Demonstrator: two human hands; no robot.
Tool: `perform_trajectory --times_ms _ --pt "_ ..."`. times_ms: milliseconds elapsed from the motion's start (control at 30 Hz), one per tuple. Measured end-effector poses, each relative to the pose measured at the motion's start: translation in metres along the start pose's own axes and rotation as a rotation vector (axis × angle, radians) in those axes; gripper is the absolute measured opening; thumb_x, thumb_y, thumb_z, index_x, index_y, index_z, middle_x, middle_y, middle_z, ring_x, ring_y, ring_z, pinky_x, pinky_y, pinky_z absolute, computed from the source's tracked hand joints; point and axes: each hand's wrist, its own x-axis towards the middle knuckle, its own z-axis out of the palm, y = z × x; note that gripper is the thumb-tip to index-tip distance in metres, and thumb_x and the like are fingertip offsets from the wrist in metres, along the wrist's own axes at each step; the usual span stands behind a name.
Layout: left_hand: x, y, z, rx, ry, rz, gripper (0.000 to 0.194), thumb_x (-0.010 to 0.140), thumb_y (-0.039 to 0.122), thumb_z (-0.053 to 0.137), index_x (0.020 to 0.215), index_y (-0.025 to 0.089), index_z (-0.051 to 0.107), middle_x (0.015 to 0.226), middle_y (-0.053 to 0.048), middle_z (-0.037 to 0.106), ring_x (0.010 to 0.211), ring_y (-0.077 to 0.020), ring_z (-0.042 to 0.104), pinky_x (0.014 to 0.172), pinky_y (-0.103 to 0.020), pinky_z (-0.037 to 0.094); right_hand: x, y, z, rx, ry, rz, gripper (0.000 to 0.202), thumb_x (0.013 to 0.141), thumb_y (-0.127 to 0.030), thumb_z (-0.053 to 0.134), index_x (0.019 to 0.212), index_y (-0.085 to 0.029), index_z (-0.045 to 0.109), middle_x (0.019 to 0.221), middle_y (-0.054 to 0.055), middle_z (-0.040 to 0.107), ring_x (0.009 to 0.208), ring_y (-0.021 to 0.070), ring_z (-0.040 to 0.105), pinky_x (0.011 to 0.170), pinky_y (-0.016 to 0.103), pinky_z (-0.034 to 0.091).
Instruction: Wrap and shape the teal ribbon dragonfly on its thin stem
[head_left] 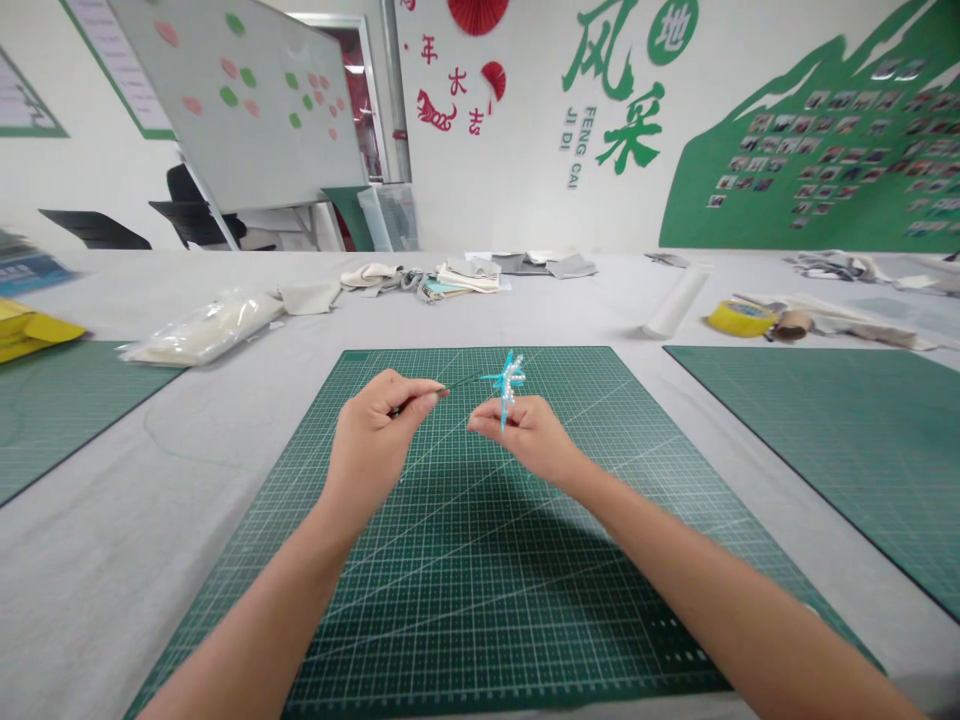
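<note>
Above the green cutting mat (450, 600), my left hand (379, 440) is closed in a pinch on a thin dark stem (465, 381). At the stem's right end is a light-blue, star-shaped ornament (507, 380) with rows of white beads on its right side. My right hand (529, 430) is just below and behind the ornament, and one blue point overlaps its fingers. Its thumb and fingers are pressed together, their tips pointing left. Whether anything is between them cannot be made out.
More cutting mats lie left (67, 400) and right (840, 430). A clear plastic packet (206, 330), fabric scraps (465, 275), a white roll (679, 300) and yellow tape (742, 318) lie along the back of the table. A whiteboard (255, 110) stands behind.
</note>
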Motion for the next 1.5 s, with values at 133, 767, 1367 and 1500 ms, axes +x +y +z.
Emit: perform_trajectory --times_ms 133,767,1367,1500 --pt "0.001 -0.004 0.001 -0.01 0.027 -0.05 0.016 0.086 0.025 0.059 0.091 0.022 0.073 0.078 0.0 0.063 0.073 -0.0143 0.056 0.066 -0.029 0.042 -0.006 -0.007 0.007 -0.015 -0.019 -0.018 0.021 0.087 -0.03 0.057 0.078 -0.016 0.07 0.058 -0.004 0.055 0.052 0.0083 0.044 0.054 0.022 0.036" --pt "0.001 -0.011 0.0 0.042 0.075 -0.099 0.019 0.085 0.031 0.058 0.091 0.022 0.074 0.082 -0.002 0.068 0.075 -0.0169 0.06 0.067 -0.031 0.044 -0.031 -0.032 0.024 -0.296 0.191 -0.355 0.024 0.094 -0.019 0.048 0.084 -0.018 0.07 0.077 0.002 0.072 0.068 0.0124 0.064 0.065 0.024 0.046" --pt "-0.008 -0.002 0.007 0.345 0.009 0.177 0.023 0.093 0.025 0.05 0.098 0.023 0.072 0.079 -0.002 0.059 0.076 -0.016 0.056 0.068 -0.031 0.044 -0.031 -0.046 0.003 -0.556 0.409 -0.539 0.022 0.092 -0.017 0.049 0.084 -0.017 0.069 0.06 0.0 0.064 0.053 0.0104 0.055 0.053 0.024 0.043" --pt "-0.008 0.001 0.008 0.347 -0.063 0.227 0.024 0.093 0.024 0.05 0.098 0.022 0.073 0.076 -0.002 0.058 0.076 -0.0163 0.055 0.068 -0.031 0.043 -0.029 -0.047 -0.006 -0.551 0.461 -0.516 0.019 0.092 -0.017 0.052 0.086 -0.018 0.07 0.064 0.001 0.068 0.056 0.0109 0.059 0.056 0.024 0.045"
